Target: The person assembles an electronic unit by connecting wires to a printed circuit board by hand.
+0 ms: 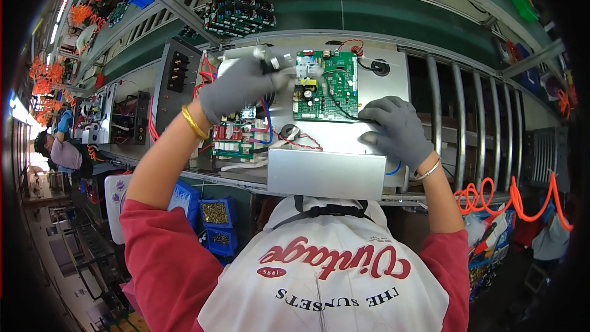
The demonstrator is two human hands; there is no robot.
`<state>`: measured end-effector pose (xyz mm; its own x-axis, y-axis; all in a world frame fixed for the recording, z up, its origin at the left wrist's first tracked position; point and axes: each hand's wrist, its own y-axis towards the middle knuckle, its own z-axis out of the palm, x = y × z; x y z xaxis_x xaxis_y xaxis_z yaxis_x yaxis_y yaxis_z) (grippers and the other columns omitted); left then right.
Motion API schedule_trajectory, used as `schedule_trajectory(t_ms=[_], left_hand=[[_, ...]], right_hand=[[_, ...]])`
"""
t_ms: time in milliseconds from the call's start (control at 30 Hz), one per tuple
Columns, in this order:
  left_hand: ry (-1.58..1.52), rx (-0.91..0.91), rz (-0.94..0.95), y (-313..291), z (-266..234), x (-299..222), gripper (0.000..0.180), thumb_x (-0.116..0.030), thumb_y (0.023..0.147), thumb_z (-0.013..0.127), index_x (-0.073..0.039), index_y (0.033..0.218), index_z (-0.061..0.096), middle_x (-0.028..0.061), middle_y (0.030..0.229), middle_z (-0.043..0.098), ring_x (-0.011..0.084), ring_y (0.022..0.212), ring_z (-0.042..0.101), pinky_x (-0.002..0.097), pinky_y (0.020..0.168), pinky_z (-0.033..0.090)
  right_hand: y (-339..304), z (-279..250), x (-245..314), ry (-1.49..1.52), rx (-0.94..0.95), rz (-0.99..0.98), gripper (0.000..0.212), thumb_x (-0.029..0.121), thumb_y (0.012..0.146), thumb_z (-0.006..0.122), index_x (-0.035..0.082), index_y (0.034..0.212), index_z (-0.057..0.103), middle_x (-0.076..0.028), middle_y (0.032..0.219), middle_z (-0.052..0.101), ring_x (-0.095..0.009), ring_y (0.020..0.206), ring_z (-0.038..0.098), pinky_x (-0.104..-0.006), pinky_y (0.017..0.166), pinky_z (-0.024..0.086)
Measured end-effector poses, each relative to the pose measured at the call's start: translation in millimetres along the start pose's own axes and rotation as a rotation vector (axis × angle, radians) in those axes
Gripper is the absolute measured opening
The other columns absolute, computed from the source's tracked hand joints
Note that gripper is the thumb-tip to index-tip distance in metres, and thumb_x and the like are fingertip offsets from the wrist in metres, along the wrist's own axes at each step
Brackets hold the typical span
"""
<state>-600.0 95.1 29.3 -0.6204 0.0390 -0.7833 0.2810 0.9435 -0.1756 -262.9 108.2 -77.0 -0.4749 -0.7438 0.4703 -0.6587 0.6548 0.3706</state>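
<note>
A green circuit board [326, 99] lies on a flat silver metal plate in front of me, with white connectors, a yellow part and several wires on it. My left hand [239, 89], in a grey glove, reaches to the board's left edge. Its fingers are bent and closed together, slightly blurred; whatever they pinch is hidden. My right hand [396, 126], also gloved, rests at the board's lower right corner, thumb apart from the fingers. A black wire [340, 108] crosses the board and ends under those fingertips. Nearest me stands the upright silver side panel [326, 173] of the metal housing.
Left of the plate sits another green board [233, 147] with red parts and loose wires. A dark panel [174, 80] with terminals stands beyond it. Metal rollers [479, 123] extend right, near an orange coiled hose [516, 203]. Stacked circuit boards [239, 13] lie behind; blue screw bins [218, 214] sit below left.
</note>
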Motion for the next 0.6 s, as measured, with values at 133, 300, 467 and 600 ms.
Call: schedule_trajectory(t_ms=[133,300,467,600], left_hand=[[-0.130,0.018,-0.031,14,-20,-1,0.027,-0.021,0.099,0.062,0.002,0.112,0.068,0.0074,0.090,0.073,0.0128,0.082,0.067,0.0291,0.078,0.054],[-0.296,0.030,-0.013,13,-28,6,0.027,-0.021,0.099,0.061,0.002,0.112,0.068,0.0098,0.093,0.075,0.0147,0.086,0.070,0.0290,0.080,0.055],[-0.225,0.065,0.055,10,-32,4,0.031,-0.024,0.098,0.062,0.003,0.114,0.068,0.0123,0.093,0.077,0.0161,0.089,0.072,0.0299,0.085,0.053],[-0.262,0.094,0.083,12,-32,8,0.025,-0.019,0.099,0.059,0.001,0.113,0.066,0.0101,0.095,0.074,0.0129,0.082,0.068,0.0290,0.072,0.055]], right_hand=[[9,1,2,-0.170,0.128,-0.025,0.026,0.024,0.080,0.076,0.012,0.102,0.070,-0.006,0.099,0.071,-0.029,0.098,0.066,-0.0413,0.086,0.051],[25,-4,17,0.269,0.115,0.248,0.019,0.022,0.094,0.066,0.009,0.107,0.068,-0.006,0.085,0.066,-0.020,0.080,0.063,-0.0338,0.076,0.051],[70,-16,47,0.763,-0.176,0.373,0.030,0.023,0.108,0.049,-0.001,0.119,0.064,-0.001,0.076,0.054,-0.010,0.070,0.051,-0.0245,0.067,0.045],[92,-13,49,0.628,-0.348,0.480,0.040,0.033,0.109,0.046,0.003,0.131,0.063,0.002,0.076,0.050,-0.005,0.071,0.047,-0.0213,0.066,0.045]])
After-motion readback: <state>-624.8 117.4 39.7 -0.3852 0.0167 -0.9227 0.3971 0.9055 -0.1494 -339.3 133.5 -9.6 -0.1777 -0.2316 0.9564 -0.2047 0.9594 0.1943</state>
